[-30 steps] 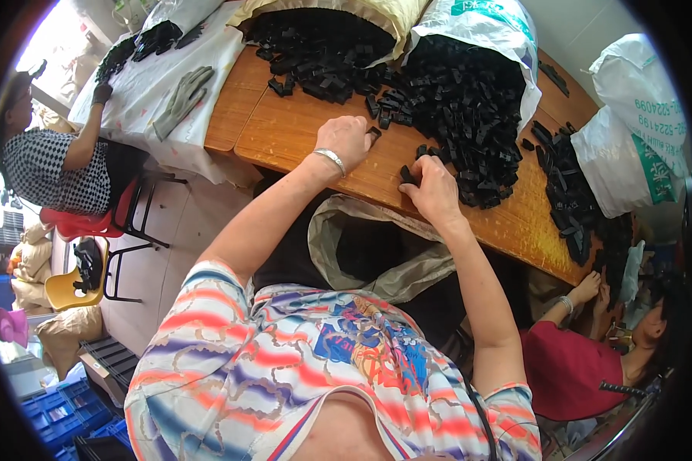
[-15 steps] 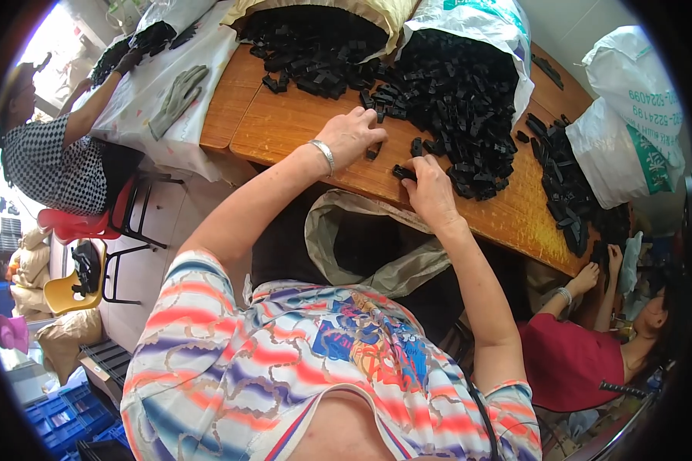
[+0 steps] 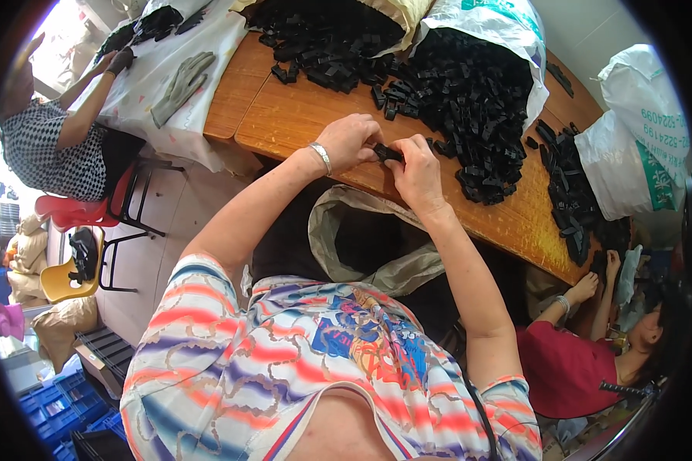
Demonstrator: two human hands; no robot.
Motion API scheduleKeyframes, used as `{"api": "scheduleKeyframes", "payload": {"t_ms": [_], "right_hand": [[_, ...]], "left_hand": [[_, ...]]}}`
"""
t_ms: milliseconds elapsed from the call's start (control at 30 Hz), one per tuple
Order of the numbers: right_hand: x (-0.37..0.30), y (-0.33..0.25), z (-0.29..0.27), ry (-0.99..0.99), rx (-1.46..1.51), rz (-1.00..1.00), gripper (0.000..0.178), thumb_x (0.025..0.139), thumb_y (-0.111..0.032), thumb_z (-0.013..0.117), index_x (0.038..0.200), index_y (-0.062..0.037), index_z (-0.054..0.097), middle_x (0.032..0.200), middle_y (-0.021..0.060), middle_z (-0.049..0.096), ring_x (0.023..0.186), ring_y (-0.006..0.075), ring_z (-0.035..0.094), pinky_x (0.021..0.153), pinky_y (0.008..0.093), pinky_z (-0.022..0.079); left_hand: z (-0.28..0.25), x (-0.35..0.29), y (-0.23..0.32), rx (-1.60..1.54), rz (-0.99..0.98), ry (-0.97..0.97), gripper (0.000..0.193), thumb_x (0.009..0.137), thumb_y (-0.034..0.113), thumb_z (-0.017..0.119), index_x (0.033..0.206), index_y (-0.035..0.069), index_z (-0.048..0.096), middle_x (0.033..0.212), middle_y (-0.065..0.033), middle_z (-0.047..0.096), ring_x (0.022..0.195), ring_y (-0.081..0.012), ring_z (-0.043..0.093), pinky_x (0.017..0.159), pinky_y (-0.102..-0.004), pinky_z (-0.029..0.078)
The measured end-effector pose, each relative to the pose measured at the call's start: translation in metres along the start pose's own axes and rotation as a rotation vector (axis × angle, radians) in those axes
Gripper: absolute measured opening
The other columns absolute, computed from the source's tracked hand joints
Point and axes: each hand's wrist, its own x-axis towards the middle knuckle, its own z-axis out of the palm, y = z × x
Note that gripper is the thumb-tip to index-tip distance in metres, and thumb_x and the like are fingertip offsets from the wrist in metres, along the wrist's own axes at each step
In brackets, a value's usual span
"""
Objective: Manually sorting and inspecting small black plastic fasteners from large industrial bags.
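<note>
Over the table's front edge my two hands meet at a small black plastic part point(image 3: 388, 153). My left hand point(image 3: 350, 141), with a silver bracelet at the wrist, pinches its left end. The fingers of my right hand point(image 3: 419, 175) are closed on its right end. Whether this is one part or two pressed together I cannot tell. Just beyond my hands lies a heap of black plastic parts point(image 3: 480, 100), spilling from a white sack point(image 3: 527, 61). A second heap of similar parts point(image 3: 323, 38) spreads out at the back left.
An open sack point(image 3: 327, 257) hangs below the wooden table's point(image 3: 284, 115) front edge. A grey glove point(image 3: 181, 88) lies on a white-covered table at left. One person point(image 3: 54, 146) works there, another in red point(image 3: 569, 369) at lower right. White bags point(image 3: 615, 161) stand at right.
My hands have come together; they were apart, each at a small black part. My right hand has moved up and left. The view has shifted slightly.
</note>
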Motion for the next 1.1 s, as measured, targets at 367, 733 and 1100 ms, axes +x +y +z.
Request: {"api": "scheduleKeyframes", "payload": {"t_ms": [367, 733, 1100], "right_hand": [[-0.009, -0.009, 0.0, -0.06, -0.139, -0.025, 0.024, 0.079, -0.002, 0.07, 0.103, 0.0006, 0.066, 0.097, 0.0154, 0.06, 0.084, 0.0364, 0.063, 0.072, 0.0416, 0.053], [-0.026, -0.005, 0.007, -0.035, -0.306, -0.189, 0.026, 0.081, -0.007, 0.061, 0.106, -0.0037, 0.064, 0.091, 0.0141, 0.056, 0.087, 0.0319, 0.059, 0.07, 0.0406, 0.052], [-0.045, 0.002, -0.032, 0.021, -0.169, -0.017, 0.023, 0.081, -0.013, 0.073, 0.102, -0.0075, 0.066, 0.093, 0.0141, 0.063, 0.077, 0.0353, 0.066, 0.066, 0.0428, 0.054]], "left_hand": [[0.001, -0.001, 0.001, -0.004, 0.021, -0.027, 0.023, 0.072, 0.013, 0.074, 0.09, 0.004, 0.062, 0.087, -0.0099, 0.061, 0.09, -0.0312, 0.059, 0.079, -0.0393, 0.049], [-0.017, 0.004, 0.003, -0.128, -0.05, -0.269, 0.024, 0.071, 0.008, 0.074, 0.093, 0.002, 0.065, 0.083, -0.0112, 0.065, 0.081, -0.0261, 0.065, 0.074, -0.0354, 0.053], [-0.017, 0.06, -0.038, 0.492, 0.118, 0.179, 0.02, 0.081, 0.002, 0.06, 0.099, 0.009, 0.066, 0.101, -0.0109, 0.058, 0.097, -0.0285, 0.06, 0.083, -0.0358, 0.054]]}}
